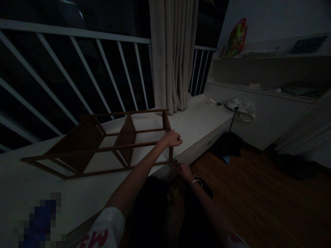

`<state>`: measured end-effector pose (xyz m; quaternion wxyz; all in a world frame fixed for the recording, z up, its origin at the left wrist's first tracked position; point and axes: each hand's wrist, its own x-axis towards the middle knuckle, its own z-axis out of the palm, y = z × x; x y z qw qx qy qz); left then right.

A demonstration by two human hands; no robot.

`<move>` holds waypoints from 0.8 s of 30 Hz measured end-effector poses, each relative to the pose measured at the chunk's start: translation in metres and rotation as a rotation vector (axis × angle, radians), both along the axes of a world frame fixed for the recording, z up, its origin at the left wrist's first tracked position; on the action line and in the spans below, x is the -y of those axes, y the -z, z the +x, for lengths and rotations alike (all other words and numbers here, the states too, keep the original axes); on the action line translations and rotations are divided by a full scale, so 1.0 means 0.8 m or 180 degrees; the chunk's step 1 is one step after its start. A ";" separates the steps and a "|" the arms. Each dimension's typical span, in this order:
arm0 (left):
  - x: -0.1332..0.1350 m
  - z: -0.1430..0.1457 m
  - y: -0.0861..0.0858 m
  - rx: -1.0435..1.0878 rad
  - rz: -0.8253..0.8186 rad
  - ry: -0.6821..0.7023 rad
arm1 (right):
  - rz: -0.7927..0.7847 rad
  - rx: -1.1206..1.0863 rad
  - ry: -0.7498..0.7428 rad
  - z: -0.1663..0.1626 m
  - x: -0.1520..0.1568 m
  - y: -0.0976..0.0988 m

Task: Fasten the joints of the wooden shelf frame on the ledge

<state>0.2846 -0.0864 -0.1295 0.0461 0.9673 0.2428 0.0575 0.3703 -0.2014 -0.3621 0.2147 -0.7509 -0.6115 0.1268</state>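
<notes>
A brown wooden rack (124,137) with two solid shelf panels lies on its side on a white window bench (196,120). My left hand (172,138) is closed at the rack's right end, over the corner where the near upper rail meets the end piece. Below it, my right hand (184,171) has its fingers pinched together at the rack's lower right corner, just over the bench's front edge. Whatever small thing is between those fingers is too dark to make out. A thin bracelet (197,182) circles my right wrist.
White railings (108,75) and a beige curtain (173,55) stand behind the bench. A pale bag (240,106) lies at its far end, with a dark rod (232,120) before it. Dark cloth (227,146) lies on the wooden floor (248,193). A blurred patch covers the lower left.
</notes>
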 end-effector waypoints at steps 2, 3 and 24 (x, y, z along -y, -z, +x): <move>-0.002 0.000 0.002 0.0011 -0.0010 -0.0004 | -0.0041 0.0005 0.0141 0.000 0.000 0.000; -0.002 0.000 0.003 0.0024 -0.0007 0.0002 | -0.0059 0.0006 0.0213 0.000 0.000 -0.001; 0.001 0.001 -0.002 0.0001 0.0061 0.0180 | 0.0408 -0.0054 0.0458 -0.010 0.008 -0.014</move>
